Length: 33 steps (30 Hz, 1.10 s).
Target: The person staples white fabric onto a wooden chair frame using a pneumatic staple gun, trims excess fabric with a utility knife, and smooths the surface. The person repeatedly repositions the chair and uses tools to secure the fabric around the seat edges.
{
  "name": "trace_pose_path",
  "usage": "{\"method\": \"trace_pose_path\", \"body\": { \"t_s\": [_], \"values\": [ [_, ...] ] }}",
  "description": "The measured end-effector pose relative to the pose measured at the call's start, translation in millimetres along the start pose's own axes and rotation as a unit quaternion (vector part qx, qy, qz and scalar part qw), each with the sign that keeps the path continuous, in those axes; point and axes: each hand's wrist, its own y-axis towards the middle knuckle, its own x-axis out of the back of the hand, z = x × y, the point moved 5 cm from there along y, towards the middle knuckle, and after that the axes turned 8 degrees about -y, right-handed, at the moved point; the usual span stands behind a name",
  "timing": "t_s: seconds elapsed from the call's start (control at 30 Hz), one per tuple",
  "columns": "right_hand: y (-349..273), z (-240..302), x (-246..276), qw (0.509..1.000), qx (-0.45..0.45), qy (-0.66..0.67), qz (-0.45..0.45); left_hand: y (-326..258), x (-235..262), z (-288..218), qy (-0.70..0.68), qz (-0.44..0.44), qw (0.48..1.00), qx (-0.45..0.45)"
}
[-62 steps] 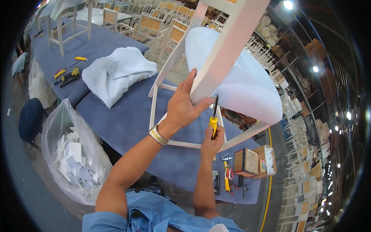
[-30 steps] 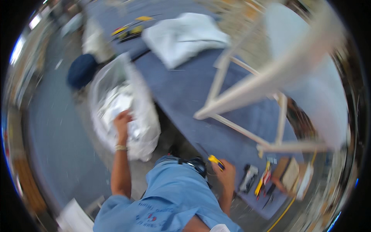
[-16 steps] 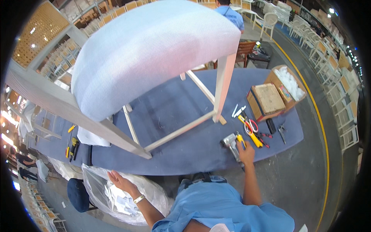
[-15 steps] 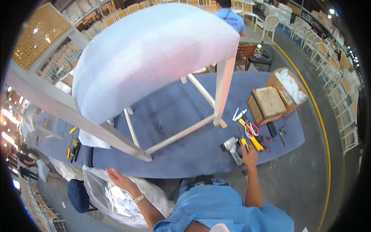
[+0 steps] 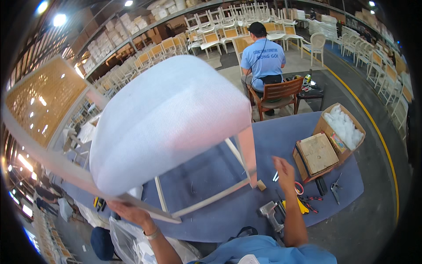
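Note:
A chair (image 5: 171, 123) with a pale fabric seat, bare light wood legs and a woven cane back stands on the padded table. My left hand (image 5: 129, 212) lies with outstretched fingers against its near rear leg, low on the left side. My right hand (image 5: 285, 172) is raised to the right of the front leg (image 5: 247, 154), fingers extended, with nothing visible in it. Beneath my right forearm, an impact driver (image 5: 270, 214) rests among hand tools, partly covered by the arm. Yellow-handled pliers (image 5: 302, 206) and red-handled cutters (image 5: 313, 200) lie beside it.
At the table's right end stand a carton of white stuffing (image 5: 345, 127) and a brown box (image 5: 317, 156). A clear plastic bag (image 5: 127, 240) hangs below the near edge, beside a dark stool (image 5: 102, 242). A person in blue (image 5: 264, 61) sits beyond the table.
My view has tilted up. My left hand has come against the chair leg. My right hand has let go of a yellow-handled tool and lifted towards the chair.

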Motion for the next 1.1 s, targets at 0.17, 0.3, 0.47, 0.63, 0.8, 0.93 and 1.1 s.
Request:
{"method": "trace_pose_path", "body": {
  "t_s": [0.17,0.3,0.47,0.63,0.8,0.93,1.1],
  "values": [
    [83,74,-103,0.951,0.050,0.149,0.268,5,-23,0,-0.047,-0.023,0.999,-0.005],
    [40,76,-145,0.731,-0.159,0.380,0.544,67,-26,65,-0.194,0.007,0.978,0.083],
    [-93,153,-187,0.764,0.221,0.075,0.602,112,-30,92,-0.276,0.077,0.949,0.134],
    [-44,151,-157,0.829,0.160,0.059,0.533,131,-9,70,-0.277,0.079,0.945,0.156],
    [159,148,-114,0.979,0.166,0.115,0.004,114,4,54,-0.291,0.045,0.932,0.214],
    [267,128,-118,0.973,0.099,0.152,0.144,6,-10,22,-0.363,0.099,0.873,0.309],
    [277,141,-201,0.900,0.064,0.312,0.296,-142,31,-54,-0.226,0.172,0.949,0.138]
  ]
}}
